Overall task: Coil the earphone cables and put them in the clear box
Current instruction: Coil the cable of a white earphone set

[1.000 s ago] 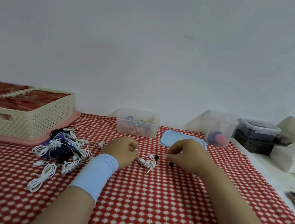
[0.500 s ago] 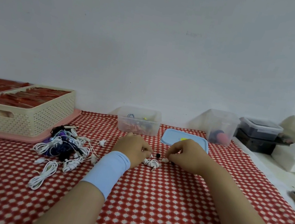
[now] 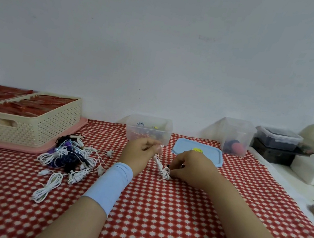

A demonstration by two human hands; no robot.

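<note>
Just in front of the clear box (image 3: 150,117), a white earphone cable (image 3: 160,165) wound into a tight bundle slants between the two hands above the red checked tablecloth (image 3: 166,215). The left hand (image 3: 139,154) pinches its upper end between curled fingers (image 3: 154,145) and thumb. The right hand (image 3: 193,170), fingers bent, grips the lower end at its fingertips (image 3: 173,171), close to the cloth. A pile of loose earphones (image 3: 69,156) lies left of the box, and a blue lid (image 3: 208,157) lies to its right.

Checked table (image 3: 154,223) bears earphone pile (image 3: 69,156), clear box (image 3: 148,130), lid (image 3: 185,152) — pink tray (image 3: 10,146).
</note>
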